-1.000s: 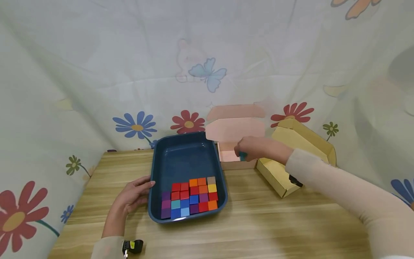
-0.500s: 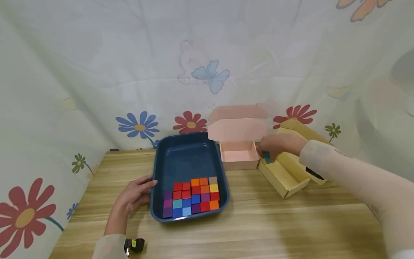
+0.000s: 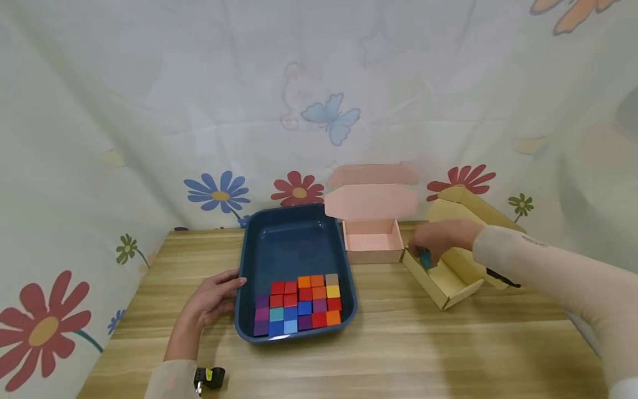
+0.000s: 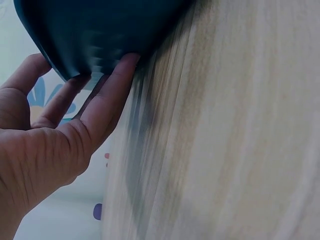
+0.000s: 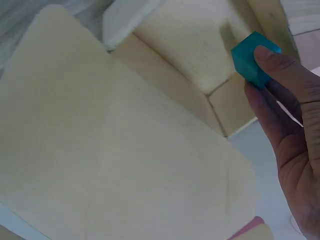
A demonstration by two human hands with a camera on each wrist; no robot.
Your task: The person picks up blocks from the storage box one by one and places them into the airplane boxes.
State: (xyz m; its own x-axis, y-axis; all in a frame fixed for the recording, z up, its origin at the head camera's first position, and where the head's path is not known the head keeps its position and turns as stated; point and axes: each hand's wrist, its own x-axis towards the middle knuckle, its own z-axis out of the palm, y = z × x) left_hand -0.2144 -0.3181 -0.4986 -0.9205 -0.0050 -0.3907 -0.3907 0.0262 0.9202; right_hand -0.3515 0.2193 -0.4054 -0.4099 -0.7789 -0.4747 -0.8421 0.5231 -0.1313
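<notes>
My right hand (image 3: 436, 238) pinches a teal cube (image 5: 252, 57) between thumb and fingers. It is inside the yellow cardboard box (image 3: 438, 291), near the box's back left corner. The box's lid (image 5: 115, 150) stands folded back. My left hand (image 3: 211, 296) holds the left edge of the dark blue tray (image 3: 294, 224), the thumb at the rim (image 4: 50, 55) and the other fingers (image 4: 107, 100) against the outer wall. Several coloured cubes (image 3: 304, 307), red, orange, purple, blue, yellow and others, sit close together in rows in the tray's near half.
An open pink cardboard box (image 3: 374, 256) stands between the tray and the yellow box, its lid raised against the patterned curtain (image 3: 249, 83). The boxes and tray rest on a wooden-look table (image 3: 379, 354).
My right hand has carried the teal cube rightward from over the pink box and down into the yellow box. The left hand stays at the tray's edge; the view shifts slightly.
</notes>
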